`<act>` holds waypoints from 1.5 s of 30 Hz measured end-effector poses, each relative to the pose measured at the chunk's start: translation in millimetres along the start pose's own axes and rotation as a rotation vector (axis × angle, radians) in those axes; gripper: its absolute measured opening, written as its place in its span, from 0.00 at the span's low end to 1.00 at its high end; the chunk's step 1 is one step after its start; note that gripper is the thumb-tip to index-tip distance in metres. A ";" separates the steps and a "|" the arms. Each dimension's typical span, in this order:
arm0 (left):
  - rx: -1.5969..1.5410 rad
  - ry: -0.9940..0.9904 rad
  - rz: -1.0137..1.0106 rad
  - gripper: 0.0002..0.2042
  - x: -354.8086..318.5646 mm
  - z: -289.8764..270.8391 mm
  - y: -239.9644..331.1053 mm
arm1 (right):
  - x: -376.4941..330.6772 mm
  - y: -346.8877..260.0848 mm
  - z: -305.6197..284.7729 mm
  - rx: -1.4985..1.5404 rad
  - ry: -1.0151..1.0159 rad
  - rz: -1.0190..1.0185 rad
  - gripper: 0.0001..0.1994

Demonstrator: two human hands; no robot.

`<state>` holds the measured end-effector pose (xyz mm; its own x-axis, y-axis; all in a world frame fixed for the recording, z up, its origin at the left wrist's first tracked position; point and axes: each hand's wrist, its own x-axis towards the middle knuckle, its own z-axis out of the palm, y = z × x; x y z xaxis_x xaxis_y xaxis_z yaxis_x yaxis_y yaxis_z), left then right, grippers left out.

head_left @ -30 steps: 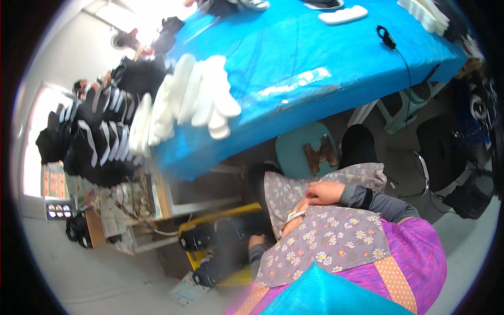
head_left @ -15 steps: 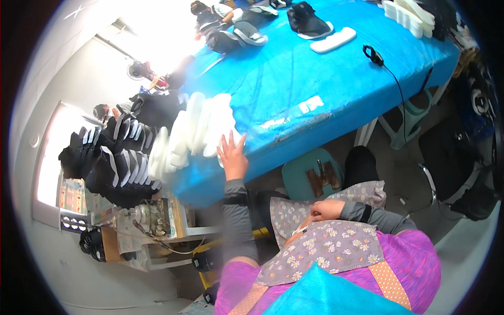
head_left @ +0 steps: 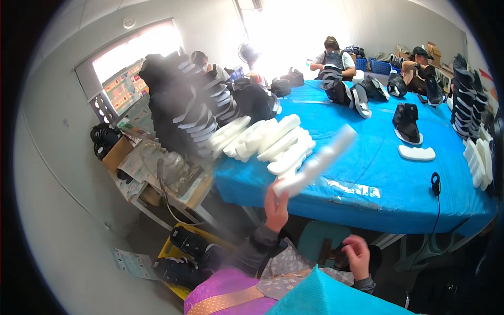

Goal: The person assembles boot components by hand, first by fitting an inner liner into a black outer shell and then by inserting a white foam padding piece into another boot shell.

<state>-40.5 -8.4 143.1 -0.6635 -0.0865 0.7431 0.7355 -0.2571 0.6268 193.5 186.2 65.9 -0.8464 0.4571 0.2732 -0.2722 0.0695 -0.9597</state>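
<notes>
My left hand grips one end of a white shoe sole, which is blurred and tilted up over the near edge of the blue-covered table. Right behind it lies a pile of similar white soles, leaning on one another. My right hand is raised near my lap, fingers loosely bent and apart, with nothing visible in them. Close to it is a green stool with a brown tool on it, partly hidden.
Stacked black shoe uppers stand left of the soles. A black shoe, a single sole and a corded black device are on the table's right. A yellow crate holds black shoes. Two people work beyond the table.
My left hand has taken a white sole from the pile and lifted it. My right hand has risen off my apron. The view has tilted up, showing more of the room.
</notes>
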 end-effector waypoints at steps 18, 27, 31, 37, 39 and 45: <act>-0.900 -0.087 -0.584 0.29 11.6 4.5 53.6 | 85.7 -98.4 20.7 0.153 0.165 -0.185 0.24; -0.765 -0.148 -0.533 0.29 3.6 32.4 80.2 | 71.8 -132.8 50.6 0.257 -0.065 -0.275 0.31; -0.610 -0.207 -0.426 0.32 -11.9 44.8 89.9 | 66.2 -128.3 67.9 -0.043 -0.196 -0.387 0.40; -0.429 -0.394 -0.321 0.36 -29.5 47.9 99.9 | 65.0 -124.8 82.8 -0.057 -0.162 -0.392 0.39; -0.421 -0.432 -0.313 0.37 -29.9 47.3 98.5 | 66.3 -124.3 84.0 -0.118 -0.174 -0.428 0.39; -0.426 -0.459 -0.327 0.37 -31.7 48.4 96.8 | 65.7 -119.6 80.7 -0.078 -0.152 -0.375 0.39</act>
<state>58.3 16.0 191.6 -0.6475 0.4504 0.6148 0.3287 -0.5628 0.7584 133.5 136.5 203.9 -0.7548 0.2521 0.6056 -0.5438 0.2758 -0.7926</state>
